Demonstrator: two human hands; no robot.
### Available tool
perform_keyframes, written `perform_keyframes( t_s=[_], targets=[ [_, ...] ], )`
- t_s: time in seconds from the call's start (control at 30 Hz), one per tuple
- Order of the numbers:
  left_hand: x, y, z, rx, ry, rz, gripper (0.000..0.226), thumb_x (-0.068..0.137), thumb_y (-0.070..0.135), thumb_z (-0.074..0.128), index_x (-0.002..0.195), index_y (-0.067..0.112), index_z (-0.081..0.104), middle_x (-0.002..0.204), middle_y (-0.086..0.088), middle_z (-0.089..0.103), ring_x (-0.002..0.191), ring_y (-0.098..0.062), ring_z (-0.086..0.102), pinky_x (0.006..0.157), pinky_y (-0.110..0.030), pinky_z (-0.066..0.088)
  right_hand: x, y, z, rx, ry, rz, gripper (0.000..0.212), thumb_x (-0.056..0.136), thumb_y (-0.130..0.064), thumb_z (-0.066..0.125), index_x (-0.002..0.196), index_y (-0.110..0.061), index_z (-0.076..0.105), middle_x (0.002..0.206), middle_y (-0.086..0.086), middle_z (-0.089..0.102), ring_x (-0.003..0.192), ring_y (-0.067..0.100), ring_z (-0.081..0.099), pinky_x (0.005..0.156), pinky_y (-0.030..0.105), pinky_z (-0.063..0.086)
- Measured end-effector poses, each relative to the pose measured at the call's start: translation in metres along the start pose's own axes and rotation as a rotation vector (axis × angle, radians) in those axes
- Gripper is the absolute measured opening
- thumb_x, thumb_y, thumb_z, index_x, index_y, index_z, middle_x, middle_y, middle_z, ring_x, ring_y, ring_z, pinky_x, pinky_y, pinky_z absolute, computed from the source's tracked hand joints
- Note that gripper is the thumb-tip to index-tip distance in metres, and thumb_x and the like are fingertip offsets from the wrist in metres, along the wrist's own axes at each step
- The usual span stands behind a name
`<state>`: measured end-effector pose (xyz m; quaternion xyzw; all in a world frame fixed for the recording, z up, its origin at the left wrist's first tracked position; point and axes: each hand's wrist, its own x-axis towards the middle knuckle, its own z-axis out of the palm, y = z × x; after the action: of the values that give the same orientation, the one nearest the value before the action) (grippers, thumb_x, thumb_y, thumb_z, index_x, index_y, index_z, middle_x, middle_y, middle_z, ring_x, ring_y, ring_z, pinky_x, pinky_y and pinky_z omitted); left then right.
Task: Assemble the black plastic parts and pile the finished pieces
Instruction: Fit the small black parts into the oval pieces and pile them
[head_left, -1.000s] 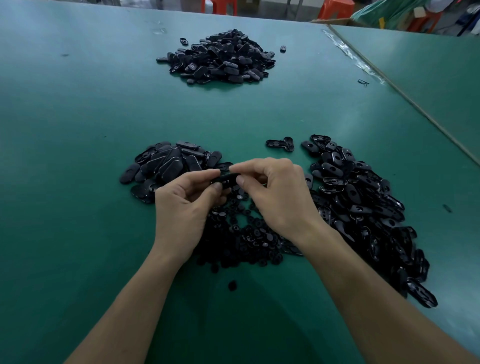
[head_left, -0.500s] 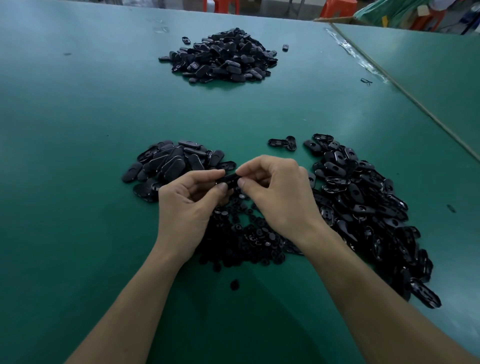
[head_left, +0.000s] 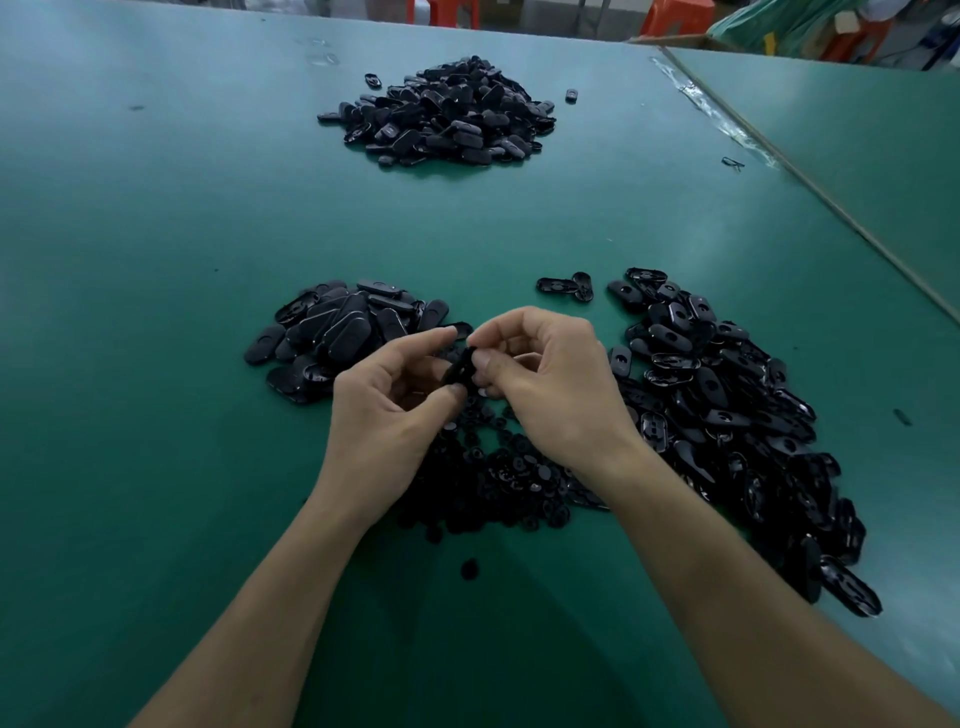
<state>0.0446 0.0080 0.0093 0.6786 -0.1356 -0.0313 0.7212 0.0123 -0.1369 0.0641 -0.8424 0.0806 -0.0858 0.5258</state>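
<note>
The left hand (head_left: 387, 400) and right hand (head_left: 550, 384) both pinch one small black oval plastic piece (head_left: 460, 369) at centre, probably mid-assembly. The far heap of black pieces (head_left: 441, 114) at 12 o'clock looks like the finished pile. The loose heaps at 10 o'clock (head_left: 337, 332), 3 o'clock (head_left: 727, 415) and 6 o'clock (head_left: 493, 467) suggest much is left. All of it lies on a green matte tabletop (head_left: 156, 234), with orange plastic stools (head_left: 675, 15) beyond it.

Factory assembly bench: green table (head_left: 156, 234), heaps of black plastic parts (head_left: 727, 415).

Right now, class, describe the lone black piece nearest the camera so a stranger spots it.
Start at the green table. Nearer the person than the heap of small round parts, between the forearms, lies the lone piece. Unlike heaped ones, it touches nothing.
</note>
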Motion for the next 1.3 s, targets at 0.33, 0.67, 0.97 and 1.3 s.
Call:
perform_keyframes(
  t_s=[0.33, 0.67, 0.97, 1.3],
  targets=[
    [-0.0016, 0.0035, 0.0023, -0.039, 0.028, 0.051, 0.029, 0.08, 0.014, 0.077, 0.108, 0.02, 0.072, 0.068, -0.006, 0.069, 0.063, -0.009, 0.063, 0.064, -0.026, 0.056, 0.0017, -0.0052, -0.0007, 0.092, 0.039, -0.024, 0.023, 0.09, -0.004, 0.069, 0.084, -0.026, 0.069, 0.076, -0.003, 0.072, 0.075, 0.014, 0.071, 0.076, 0.032, 0.059],
    [-0.0004, 0.0014, 0.0034, -0.064, 0.149, 0.031, 0.012, 0.084, 0.018, 0.074, 0.096, 0.016, 0.075, 0.086, 0.004, 0.077, 0.077, -0.007, 0.07, 0.072, -0.021, 0.057, -0.0068, -0.0072, 0.0023, 0.0, 0.063, -0.033, 0.015, 0.088, -0.012, 0.074, 0.084, -0.027, 0.073, 0.075, -0.008, 0.073, 0.074, 0.004, 0.068, 0.075, 0.026, 0.059],
    [0.0, 0.0008, 0.0022, -0.075, 0.168, 0.07, 0.017, 0.08, 0.026, 0.076, 0.097, 0.021, 0.077, 0.091, 0.006, 0.077, 0.084, -0.004, 0.07, 0.077, -0.017, 0.052, -0.0073, -0.0077, 0.0057, -0.004, 0.028, -0.01, 0.018, 0.087, -0.01, 0.074, 0.082, -0.028, 0.072, 0.074, -0.009, 0.071, 0.073, 0.007, 0.069, 0.075, 0.027, 0.058],
    [-0.0004, -0.0012, 0.0004, -0.105, 0.105, 0.051, 0.019, 0.087, -0.001, 0.072, 0.1, 0.013, 0.072, 0.076, 0.002, 0.074, 0.068, -0.007, 0.067, 0.069, -0.018, 0.053, -0.0067, -0.0079, 0.0059, -0.074, 0.052, 0.0, 0.02, 0.086, -0.015, 0.076, 0.079, -0.028, 0.062, 0.074, -0.007, 0.069, 0.071, 0.006, 0.066, 0.067, 0.019, 0.053]
  ],
)
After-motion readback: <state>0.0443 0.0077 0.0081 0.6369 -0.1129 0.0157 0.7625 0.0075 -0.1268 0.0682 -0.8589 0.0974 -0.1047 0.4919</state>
